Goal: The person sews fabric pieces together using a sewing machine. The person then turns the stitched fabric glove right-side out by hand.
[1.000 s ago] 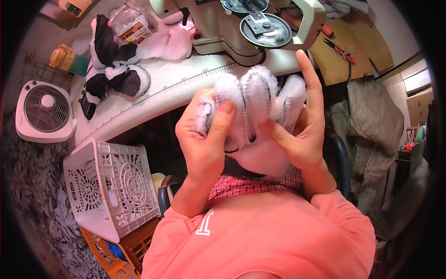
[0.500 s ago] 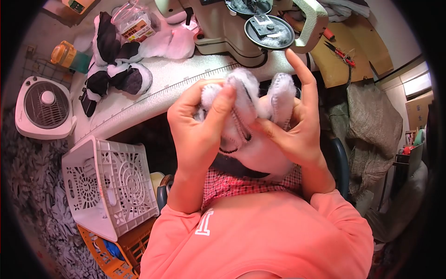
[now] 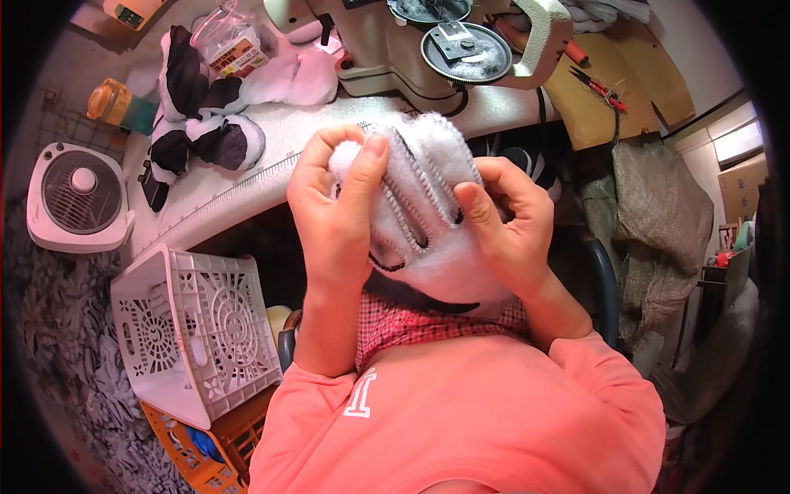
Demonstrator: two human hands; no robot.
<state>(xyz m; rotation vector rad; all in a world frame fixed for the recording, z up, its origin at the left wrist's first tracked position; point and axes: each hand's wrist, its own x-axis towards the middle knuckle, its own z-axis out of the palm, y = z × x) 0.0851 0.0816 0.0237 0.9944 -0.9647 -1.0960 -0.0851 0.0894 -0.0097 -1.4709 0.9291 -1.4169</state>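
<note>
A white fluffy glove (image 3: 444, 255) with dark stitched seams between its fingers is held above the lap, its fingers pointing up toward the sewing machine. My left hand (image 3: 337, 206) pinches the glove's left side, thumb on top of the plush. On the right side, my right hand (image 3: 514, 218) grips the edge of a glove finger between thumb and bent fingers. A dark band shows along the glove's lower edge.
Beyond the hands stands a sewing machine (image 3: 395, 78) on a white table (image 3: 271, 177) with a printed ruler. Black-and-white plush pieces (image 3: 222, 144) lie at left. A fan (image 3: 82, 185), a white crate (image 3: 222, 329) and red-handled scissors (image 3: 605, 90) are around.
My right hand has moved down and its raised index finger has curled onto the glove. The glove's fingers now lie closer together and tilt left. My left hand has shifted slightly left.
</note>
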